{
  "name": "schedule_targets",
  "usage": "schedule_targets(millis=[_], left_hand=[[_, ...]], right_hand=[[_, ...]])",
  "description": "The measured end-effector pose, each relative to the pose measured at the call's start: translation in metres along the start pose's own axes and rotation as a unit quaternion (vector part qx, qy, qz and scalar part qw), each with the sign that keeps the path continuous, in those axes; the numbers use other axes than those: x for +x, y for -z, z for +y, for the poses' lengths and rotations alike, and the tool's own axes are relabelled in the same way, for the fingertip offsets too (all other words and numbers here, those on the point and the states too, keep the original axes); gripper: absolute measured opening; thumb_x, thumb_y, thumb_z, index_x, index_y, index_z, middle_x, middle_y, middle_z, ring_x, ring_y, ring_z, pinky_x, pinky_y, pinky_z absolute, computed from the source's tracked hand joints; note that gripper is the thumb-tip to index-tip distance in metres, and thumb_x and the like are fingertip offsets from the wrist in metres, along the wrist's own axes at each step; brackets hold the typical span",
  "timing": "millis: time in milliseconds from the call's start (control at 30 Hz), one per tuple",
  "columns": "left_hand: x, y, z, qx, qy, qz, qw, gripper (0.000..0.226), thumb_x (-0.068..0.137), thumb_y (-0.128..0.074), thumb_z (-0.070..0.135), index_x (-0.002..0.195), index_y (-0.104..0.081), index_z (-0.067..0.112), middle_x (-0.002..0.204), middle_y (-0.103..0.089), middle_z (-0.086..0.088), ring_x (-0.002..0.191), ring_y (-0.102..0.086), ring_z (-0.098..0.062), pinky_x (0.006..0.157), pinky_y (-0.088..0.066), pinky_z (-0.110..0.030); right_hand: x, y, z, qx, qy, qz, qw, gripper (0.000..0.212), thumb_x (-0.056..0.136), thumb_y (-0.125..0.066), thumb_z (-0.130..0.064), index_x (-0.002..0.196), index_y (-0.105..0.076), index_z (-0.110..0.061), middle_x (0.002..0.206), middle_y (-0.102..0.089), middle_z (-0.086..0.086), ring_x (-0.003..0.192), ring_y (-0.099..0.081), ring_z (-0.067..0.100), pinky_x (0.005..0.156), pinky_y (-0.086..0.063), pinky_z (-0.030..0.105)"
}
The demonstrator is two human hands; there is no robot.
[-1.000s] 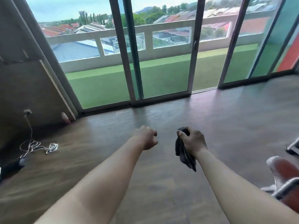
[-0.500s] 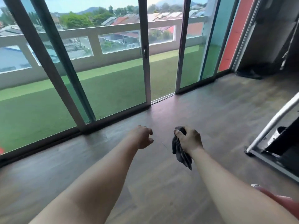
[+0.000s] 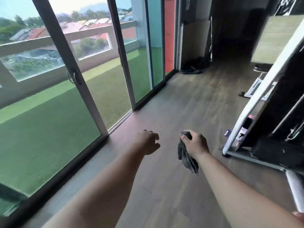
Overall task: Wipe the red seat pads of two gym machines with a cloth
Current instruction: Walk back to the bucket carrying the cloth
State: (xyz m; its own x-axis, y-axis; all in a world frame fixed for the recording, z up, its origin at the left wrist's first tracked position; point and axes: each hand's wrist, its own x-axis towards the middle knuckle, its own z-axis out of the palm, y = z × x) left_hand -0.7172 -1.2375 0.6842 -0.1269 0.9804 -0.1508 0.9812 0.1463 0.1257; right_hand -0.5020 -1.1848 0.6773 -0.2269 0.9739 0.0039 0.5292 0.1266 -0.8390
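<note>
Both my arms reach forward over the wooden floor. My right hand (image 3: pixel 195 144) grips a dark grey cloth (image 3: pixel 186 157), which hangs down below the fist. My left hand (image 3: pixel 148 141) is beside it, about a hand's width to the left, fingers loosely curled and holding nothing. A sliver of a red seat pad (image 3: pixel 299 215) shows at the bottom right corner, mostly cut off by the frame edge.
A gym machine with a white slanted frame (image 3: pixel 256 97) and dark weight stack (image 3: pixel 283 122) stands on the right. Small bottles (image 3: pixel 227 132) lie by its base. Sliding glass doors (image 3: pixel 74 76) run along the left. A dark corridor opens ahead.
The view has swung to the right: the doors slid left and the gym machine came further into view. Both hands kept their pose, the right still holding the cloth.
</note>
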Motion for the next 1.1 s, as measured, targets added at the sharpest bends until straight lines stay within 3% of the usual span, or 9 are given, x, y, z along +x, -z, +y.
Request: schedule_targets(millis=[200, 500, 800, 967, 1100], left_hand=[[0.193, 0.012, -0.002, -0.002, -0.065, -0.011, 0.998, 0.041, 0.094, -0.062, 0.047, 0.132, -0.063, 0.033, 0.123, -0.067, 0.001, 0.125, -0.053, -0.028, 0.099, -0.048, -0.038], [0.456, 0.062, 0.019, 0.001, -0.116, -0.009, 0.993, 0.042, 0.095, -0.060, 0.047, 0.134, -0.062, 0.034, 0.124, -0.066, 0.002, 0.127, -0.052, -0.024, 0.088, -0.046, -0.035], [0.724, 0.090, 0.039, 0.013, -0.187, -0.026, 0.982, 0.042, 0.096, -0.060, 0.050, 0.134, -0.062, 0.033, 0.126, -0.066, 0.001, 0.128, -0.052, -0.025, 0.092, -0.047, -0.037], [0.870, 0.107, 0.093, 0.031, -0.273, -0.062, 0.959, 0.041, 0.093, -0.060, 0.050, 0.130, -0.064, 0.033, 0.126, -0.067, 0.001, 0.126, -0.054, -0.025, 0.097, -0.051, -0.038], [0.965, 0.108, 0.165, 0.062, -0.344, -0.078, 0.934, 0.040, 0.095, -0.058, 0.048, 0.131, -0.063, 0.033, 0.126, -0.067, 0.003, 0.126, -0.053, -0.024, 0.097, -0.051, -0.039]], right_hand=[[0.159, 0.000, 0.019, 0.002, -0.038, 0.064, 0.997, 0.027, 0.091, -0.067, -0.037, 0.110, -0.073, -0.019, 0.110, -0.076, 0.002, 0.108, -0.066, 0.022, 0.081, -0.040, 0.023], [0.410, 0.046, 0.036, -0.020, -0.070, 0.103, 0.992, 0.023, 0.091, -0.066, -0.037, 0.107, -0.073, -0.021, 0.105, -0.076, 0.003, 0.103, -0.065, 0.024, 0.076, -0.037, 0.024], [0.647, 0.066, 0.078, -0.027, -0.110, 0.178, 0.977, 0.023, 0.089, -0.065, -0.043, 0.098, -0.073, -0.023, 0.096, -0.077, 0.002, 0.096, -0.068, 0.025, 0.078, -0.048, 0.030], [0.748, 0.097, 0.109, -0.014, -0.162, 0.251, 0.954, 0.022, 0.089, -0.066, -0.042, 0.091, -0.073, -0.021, 0.090, -0.077, 0.002, 0.092, -0.069, 0.027, 0.074, -0.048, 0.032], [0.808, 0.140, 0.141, -0.013, -0.182, 0.301, 0.936, 0.039, 0.082, -0.056, -0.054, 0.089, -0.071, -0.019, 0.087, -0.076, 0.002, 0.089, -0.068, 0.028, 0.079, -0.052, 0.037]])
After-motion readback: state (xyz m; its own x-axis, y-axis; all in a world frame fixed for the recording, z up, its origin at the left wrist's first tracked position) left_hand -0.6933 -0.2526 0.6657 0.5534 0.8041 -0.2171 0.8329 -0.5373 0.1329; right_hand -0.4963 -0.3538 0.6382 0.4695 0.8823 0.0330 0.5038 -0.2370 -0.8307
